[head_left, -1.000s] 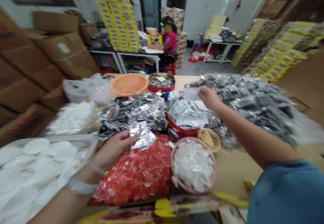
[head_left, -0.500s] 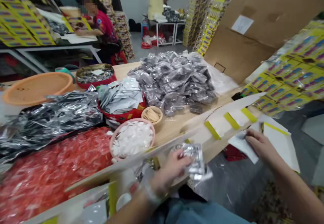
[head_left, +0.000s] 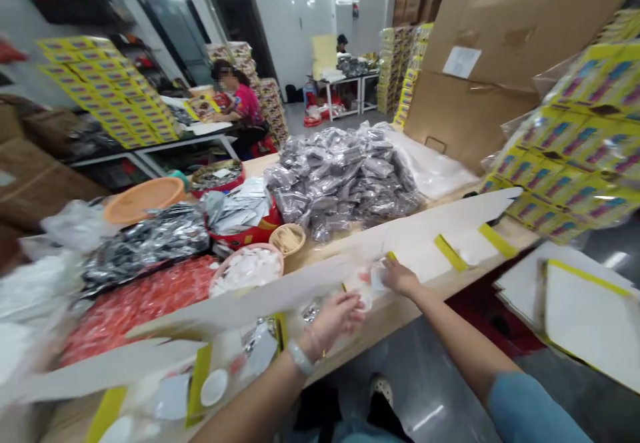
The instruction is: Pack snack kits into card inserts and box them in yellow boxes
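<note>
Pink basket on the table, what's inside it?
The pink basket holds a heap of small white pieces. Only the top ones show; whatever lies beneath them, and the basket's bottom, is covered.

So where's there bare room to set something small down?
Bare tabletop shows between the stick bowl, the grey packet pile and the white cardboard strip. That strip also looks free between your right hand and the next yellow flap rightward. Leftward is crowded: red packets, silver packets, pink basket.

Cartons [head_left: 425, 229] line the near edge of the worktop [head_left: 314, 255]; behind them, a stick bowl [head_left: 295, 249] stands between basin [head_left: 281, 266], left, and packet heap [head_left: 345, 179], right.
</note>
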Motion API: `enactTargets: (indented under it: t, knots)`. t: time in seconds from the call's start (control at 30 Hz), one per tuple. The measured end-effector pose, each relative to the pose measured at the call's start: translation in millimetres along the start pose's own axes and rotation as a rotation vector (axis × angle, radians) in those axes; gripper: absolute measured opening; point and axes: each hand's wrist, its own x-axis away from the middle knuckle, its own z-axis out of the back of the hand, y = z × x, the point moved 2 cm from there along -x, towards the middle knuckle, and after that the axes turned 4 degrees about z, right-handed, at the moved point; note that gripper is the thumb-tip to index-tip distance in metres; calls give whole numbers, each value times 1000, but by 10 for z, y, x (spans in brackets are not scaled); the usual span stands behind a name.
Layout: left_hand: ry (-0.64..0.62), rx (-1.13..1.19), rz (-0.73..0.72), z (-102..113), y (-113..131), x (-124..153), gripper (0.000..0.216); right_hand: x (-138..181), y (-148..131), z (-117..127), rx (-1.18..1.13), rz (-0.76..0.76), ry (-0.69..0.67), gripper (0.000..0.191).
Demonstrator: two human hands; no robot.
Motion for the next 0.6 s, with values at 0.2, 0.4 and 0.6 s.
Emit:
enactTargets:
  t: [0.2, 0.4, 0.6]
  knots:
    - [399, -114, -262, 1651, 705, 1447, 49, 140, -2, 117, -146, 69, 98, 35]
    - [926, -650, -121, 3885, 1043, 1756, 43, -128, -1372, 1081, -461, 362, 42, 41]
    - [618, -1172, 73, 4694, 908, 670, 27, -1219, -2981, 263, 341, 500, -366, 21]
